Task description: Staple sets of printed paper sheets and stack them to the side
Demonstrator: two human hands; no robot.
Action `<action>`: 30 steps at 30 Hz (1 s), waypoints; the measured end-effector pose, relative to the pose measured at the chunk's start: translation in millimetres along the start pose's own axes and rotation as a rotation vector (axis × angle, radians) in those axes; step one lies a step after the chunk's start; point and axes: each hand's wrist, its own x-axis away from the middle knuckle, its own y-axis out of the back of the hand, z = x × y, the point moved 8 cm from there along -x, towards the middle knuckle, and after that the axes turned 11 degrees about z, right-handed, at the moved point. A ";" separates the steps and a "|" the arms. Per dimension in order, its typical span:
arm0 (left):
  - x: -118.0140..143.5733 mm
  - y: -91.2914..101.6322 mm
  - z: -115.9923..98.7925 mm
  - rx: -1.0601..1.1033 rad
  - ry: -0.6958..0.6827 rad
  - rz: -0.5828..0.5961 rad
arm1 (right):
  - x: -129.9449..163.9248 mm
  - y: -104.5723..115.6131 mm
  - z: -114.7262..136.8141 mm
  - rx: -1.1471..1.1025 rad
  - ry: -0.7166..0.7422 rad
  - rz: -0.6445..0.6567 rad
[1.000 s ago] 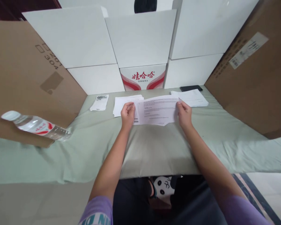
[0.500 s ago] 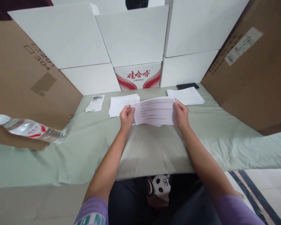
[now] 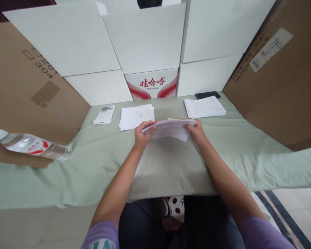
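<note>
Between my two hands is a small stack of printed paper sheets (image 3: 171, 128), tipped so that its upper edge faces me and the lower sheets fan downward. My left hand (image 3: 144, 133) pinches the left end, thumb on the near side. At the right end my right hand (image 3: 196, 132) is closed on the same sheets. A thin yellowish edge shows just behind them; what it belongs to is hidden. Left of the held sheets lies a paper pile (image 3: 136, 117) with faint writing, close behind my left hand. Another paper pile (image 3: 205, 107) rests farther right.
A black flat object (image 3: 207, 95) lies behind the right pile. A small white packet (image 3: 104, 114) with dark bits sits at the left. A water bottle (image 3: 32, 143) leans near the left cardboard box (image 3: 23, 86). White boxes (image 3: 150, 41) and a right cardboard box (image 3: 282, 83) wall in the green cloth (image 3: 171, 169).
The sheets have tilted from facing me to nearly edge-on, and their ends have been gripped anew. Both hands have turned and come slightly lower.
</note>
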 end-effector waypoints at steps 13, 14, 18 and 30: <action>1.1 -8.2 40.6 -0.003 0.082 0.121 | -1.0 -5.1 -7.4 0.097 -0.001 0.018; 1.7 -7.3 46.4 0.003 0.113 0.101 | -1.5 -3.7 -9.0 0.106 0.008 0.003; 3.0 -7.2 56.9 0.039 0.177 0.074 | -4.8 -6.3 -12.4 0.095 0.021 0.025; 12.4 -9.0 58.7 0.074 0.238 0.103 | -5.8 -9.2 -16.4 0.180 -0.016 0.043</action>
